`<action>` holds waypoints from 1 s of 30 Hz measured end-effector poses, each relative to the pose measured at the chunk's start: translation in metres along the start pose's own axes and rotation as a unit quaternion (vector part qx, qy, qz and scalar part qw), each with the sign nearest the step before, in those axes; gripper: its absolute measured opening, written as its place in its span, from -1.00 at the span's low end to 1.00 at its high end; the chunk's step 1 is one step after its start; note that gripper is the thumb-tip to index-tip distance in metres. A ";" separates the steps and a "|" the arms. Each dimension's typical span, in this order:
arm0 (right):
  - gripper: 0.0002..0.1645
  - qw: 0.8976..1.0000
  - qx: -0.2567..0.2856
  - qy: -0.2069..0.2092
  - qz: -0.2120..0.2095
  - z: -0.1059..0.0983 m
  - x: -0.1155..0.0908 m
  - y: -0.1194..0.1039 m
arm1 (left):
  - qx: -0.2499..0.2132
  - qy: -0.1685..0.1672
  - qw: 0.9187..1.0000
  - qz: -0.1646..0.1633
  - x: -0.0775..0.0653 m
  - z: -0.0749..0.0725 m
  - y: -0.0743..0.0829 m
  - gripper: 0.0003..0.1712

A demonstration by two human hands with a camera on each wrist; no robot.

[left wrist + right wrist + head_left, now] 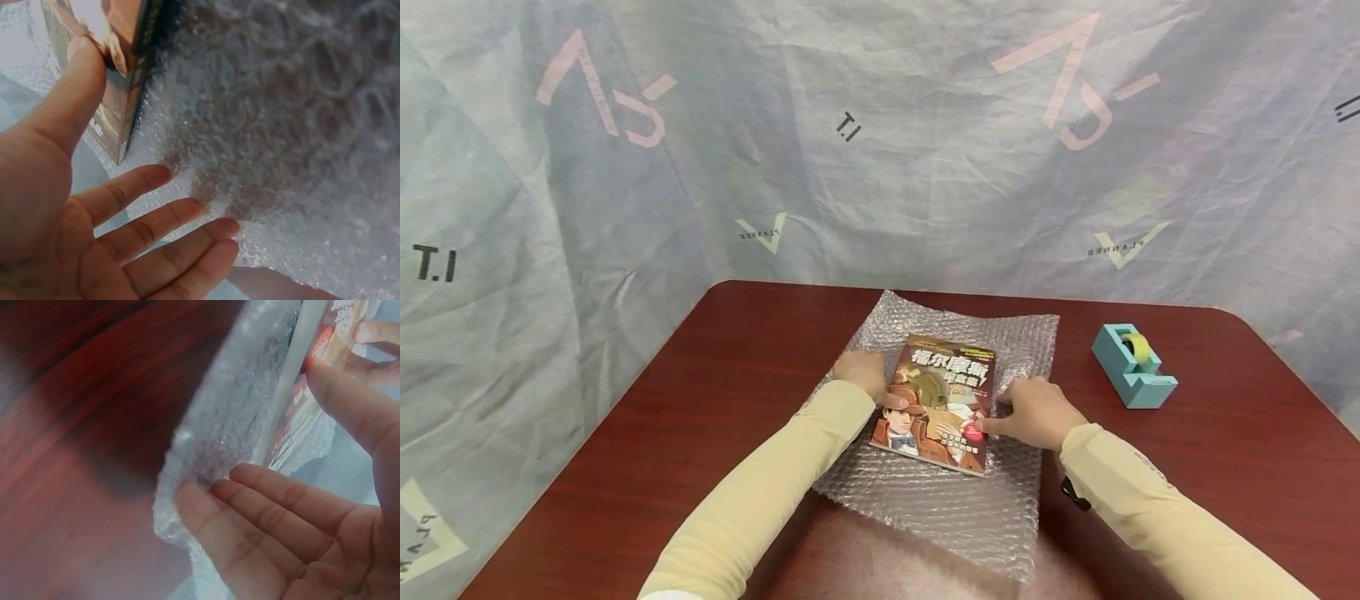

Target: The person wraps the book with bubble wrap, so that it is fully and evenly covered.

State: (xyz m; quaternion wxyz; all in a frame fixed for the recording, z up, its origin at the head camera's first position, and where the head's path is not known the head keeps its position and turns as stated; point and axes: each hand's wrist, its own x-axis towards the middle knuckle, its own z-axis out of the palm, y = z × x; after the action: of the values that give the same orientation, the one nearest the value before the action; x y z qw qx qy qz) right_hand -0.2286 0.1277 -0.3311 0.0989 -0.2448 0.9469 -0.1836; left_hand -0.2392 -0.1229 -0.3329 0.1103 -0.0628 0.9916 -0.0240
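A paperback book (936,404) with an illustrated cover and large white Chinese characters lies face up on a sheet of bubble wrap (940,500). My left hand (862,377) is at the book's left side, its thumb touching the cover. In the left wrist view its fingers (165,240) stretch out against the bubble wrap. Across from it, my right hand (1036,414) rests its thumb on the cover near the red round mark. The right wrist view shows that hand's fingers (269,519) extended, their tips touching the wrap by its edge.
A light blue tape dispenser (1133,367) with a yellow roll stands on the dark red wooden table (700,417), right of the wrap. Behind the table hangs a grey printed sheet (880,167).
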 end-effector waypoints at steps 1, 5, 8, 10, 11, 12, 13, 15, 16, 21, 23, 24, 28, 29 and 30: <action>-0.44 1.000 0.000 0.000 0.001 -0.001 -0.001 0.002 | 0.000 0.000 1.000 0.005 0.000 0.000 0.002 0.08; -0.34 1.000 -0.007 0.007 0.003 -0.003 -0.006 0.009 | -0.003 0.001 1.000 0.023 0.001 -0.002 0.010 0.06; -0.32 1.000 -0.014 0.012 0.004 -0.006 -0.009 0.014 | 0.001 0.007 1.000 0.029 0.001 -0.003 0.016 0.03; -0.32 1.000 -0.016 0.014 0.005 -0.007 -0.010 0.016 | 0.008 0.003 0.999 0.032 0.002 -0.004 0.019 0.03; -0.31 1.000 -0.016 0.015 0.006 -0.007 -0.010 0.017 | 0.009 0.001 0.999 0.033 0.002 -0.004 0.021 0.04; -0.31 1.000 -0.017 0.015 0.006 -0.007 -0.011 0.019 | 0.014 -0.003 0.999 0.035 0.002 -0.004 0.023 0.05; -0.32 1.000 -0.018 0.015 0.006 -0.008 -0.012 0.020 | 0.016 -0.006 0.999 0.037 0.002 -0.004 0.024 0.05; -0.33 1.000 -0.019 0.015 0.006 -0.008 -0.013 0.023 | 0.019 -0.016 0.999 0.043 0.002 -0.005 0.027 0.05; -0.34 1.000 -0.019 0.015 0.006 -0.008 -0.014 0.024 | 0.020 -0.017 0.999 0.045 0.002 -0.006 0.028 0.04; -0.37 0.999 -0.022 0.026 -0.001 -0.009 -0.016 0.028 | 0.022 -0.022 0.999 0.045 0.000 -0.009 0.032 0.05; -0.38 0.999 -0.030 0.035 -0.005 -0.010 -0.017 0.029 | 0.019 -0.024 0.999 0.044 -0.001 -0.010 0.034 0.07; -0.39 0.999 -0.034 0.040 -0.007 -0.010 -0.018 0.030 | 0.021 -0.027 0.998 0.045 -0.001 -0.010 0.034 0.09; -0.42 0.998 -0.048 0.045 -0.002 -0.010 -0.020 0.031 | 0.022 -0.033 0.998 0.054 0.000 -0.009 0.035 0.13; -0.42 0.998 -0.050 0.046 -0.001 -0.009 -0.020 0.032 | 0.023 -0.033 0.998 0.057 0.000 -0.008 0.035 0.15; -0.42 0.998 -0.053 0.046 0.001 -0.009 -0.020 0.032 | 0.024 -0.030 0.997 0.060 0.000 -0.008 0.034 0.16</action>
State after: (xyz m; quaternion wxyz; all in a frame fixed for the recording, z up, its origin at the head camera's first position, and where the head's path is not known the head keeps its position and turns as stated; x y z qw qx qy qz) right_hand -0.2280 0.1662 -0.3337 0.0426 -0.2404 0.9589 -0.1446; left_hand -0.2448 -0.0887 -0.3276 0.1427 -0.0008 0.9890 -0.0391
